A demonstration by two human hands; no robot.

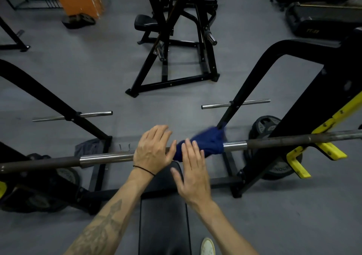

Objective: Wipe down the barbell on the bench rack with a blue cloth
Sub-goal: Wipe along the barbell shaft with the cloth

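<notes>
Grey gym floor (98, 82) all around, black machines in the back. Barbell (105, 158) sits across the rack (293, 121), running over the bench (164, 215). Blue cloth (203, 145) is draped over the bar's middle. Left hand (153, 151) rests flat on the bar just beside the cloth, fingers straight. Right hand (193, 174) has spread, straight fingers with the tips touching the cloth, gripping nothing. Weight plates (262, 127) lean near the right upright.
</notes>
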